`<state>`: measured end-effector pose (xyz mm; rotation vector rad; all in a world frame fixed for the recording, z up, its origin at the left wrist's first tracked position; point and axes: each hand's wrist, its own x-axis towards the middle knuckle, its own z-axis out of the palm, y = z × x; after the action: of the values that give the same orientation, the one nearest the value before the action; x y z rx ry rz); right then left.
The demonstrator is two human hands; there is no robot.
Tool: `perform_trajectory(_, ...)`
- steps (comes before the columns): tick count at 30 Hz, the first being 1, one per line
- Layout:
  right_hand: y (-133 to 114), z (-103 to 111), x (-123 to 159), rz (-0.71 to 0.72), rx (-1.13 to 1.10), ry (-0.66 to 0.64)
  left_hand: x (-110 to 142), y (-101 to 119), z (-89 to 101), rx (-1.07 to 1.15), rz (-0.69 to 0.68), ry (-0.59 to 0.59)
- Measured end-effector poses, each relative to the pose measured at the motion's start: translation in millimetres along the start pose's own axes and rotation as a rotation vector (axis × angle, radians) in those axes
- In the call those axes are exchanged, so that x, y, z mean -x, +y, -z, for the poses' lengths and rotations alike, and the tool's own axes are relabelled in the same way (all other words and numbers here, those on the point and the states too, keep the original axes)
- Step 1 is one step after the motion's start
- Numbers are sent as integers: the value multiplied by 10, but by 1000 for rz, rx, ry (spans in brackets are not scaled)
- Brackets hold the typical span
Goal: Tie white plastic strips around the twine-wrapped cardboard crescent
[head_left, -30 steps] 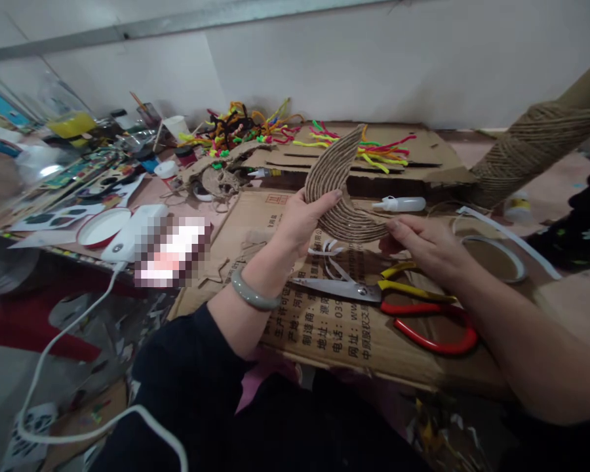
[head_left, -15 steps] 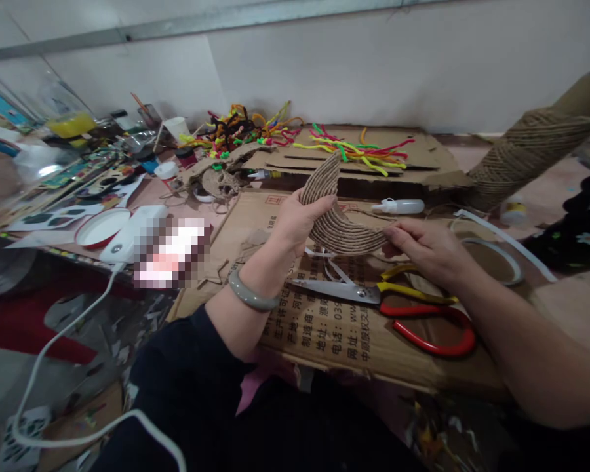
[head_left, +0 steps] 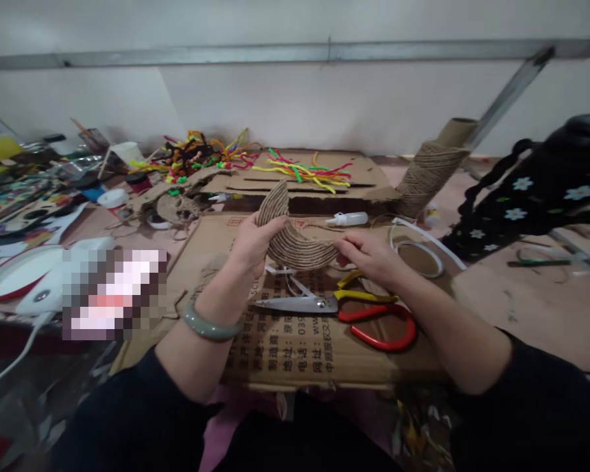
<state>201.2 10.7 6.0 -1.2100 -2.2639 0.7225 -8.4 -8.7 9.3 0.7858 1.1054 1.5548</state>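
Observation:
A crescent of coiled brown twine point(head_left: 299, 248) is held up above the cardboard sheet point(head_left: 216, 262). My left hand point(head_left: 252, 244) grips its left part, thumb across the front face. At the crescent's right tip, the fingers of my right hand point(head_left: 368, 254) are pinched closed; how much of the tip lies between them is hidden. Just below, on the cardboard, lie scissors point(head_left: 344, 308) with one red and one yellow handle, blades pointing left. Behind the crescent rests a small white squeeze bottle point(head_left: 350, 218) on its side.
A cone of twine point(head_left: 430, 170) stands at the back right, beside a black flowered bag point(head_left: 531, 190). Bright pipe cleaners point(head_left: 305, 172) lie on cardboard at the back. To the left are a white device with a cable point(head_left: 54, 288), a blurred-out lit screen point(head_left: 122, 288) and paint pots.
The view has swung right and levelled, so everything appears shifted left. Both hands keep the same hold on the twine crescent, and the scissors have not moved on the cardboard.

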Motion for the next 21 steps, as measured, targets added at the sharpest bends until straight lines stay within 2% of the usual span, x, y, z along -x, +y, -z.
perform_trajectory(6, -52, 15, 14, -5, 43, -38, 19, 32, 2, 31, 2, 11)
perform_trajectory(9, -48, 16, 16, -13, 14, -49, 29, 53, 2, 27, 55, 16)
perform_trajectory(14, -2, 11, 2, -7, -144, 32, 28, 45, -2, 68, 91, -35)
perform_trajectory(17, 6, -3, 3, -15, -159, 88, 53, 37, -18, 53, 144, -90)
perform_trajectory(21, 17, -8, -5, 15, -94, 44, 100, 61, -51, -36, 227, -79)
